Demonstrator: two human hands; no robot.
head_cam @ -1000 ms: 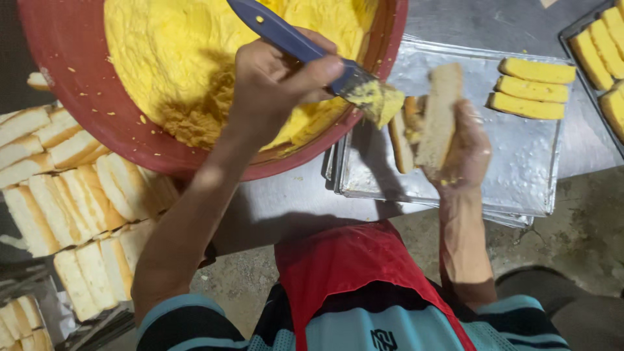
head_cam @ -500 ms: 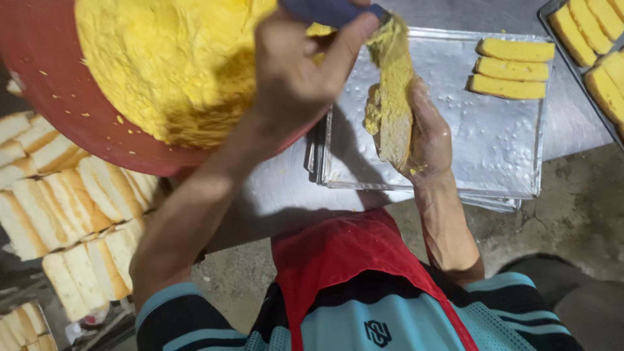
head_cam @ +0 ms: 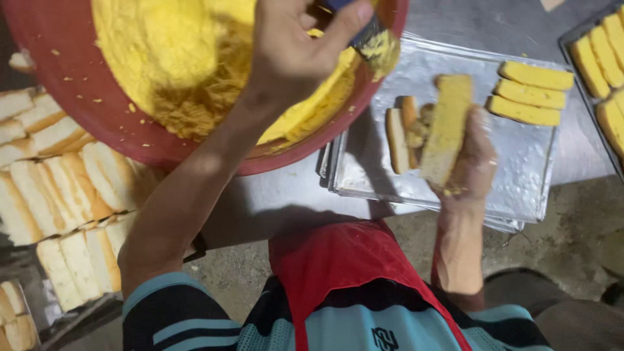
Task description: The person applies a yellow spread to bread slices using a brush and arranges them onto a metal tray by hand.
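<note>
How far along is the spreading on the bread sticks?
Done: three yellow-coated bread sticks lie on the shiny metal tray, more on the dark tray at the right edge. In hand: the right hand holds a coated stick; the left hand holds a blue-handled knife over the red bowl of yellow spread. Left: many plain white bread sticks stacked at the left.

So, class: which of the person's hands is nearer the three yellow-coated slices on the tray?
Right. The right hand is beside the coated slices; the left hand is over the red bowl.

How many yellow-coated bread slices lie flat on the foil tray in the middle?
3, stacked in a column at the tray's far right: top, middle, bottom. The right hand may hide more.
</note>
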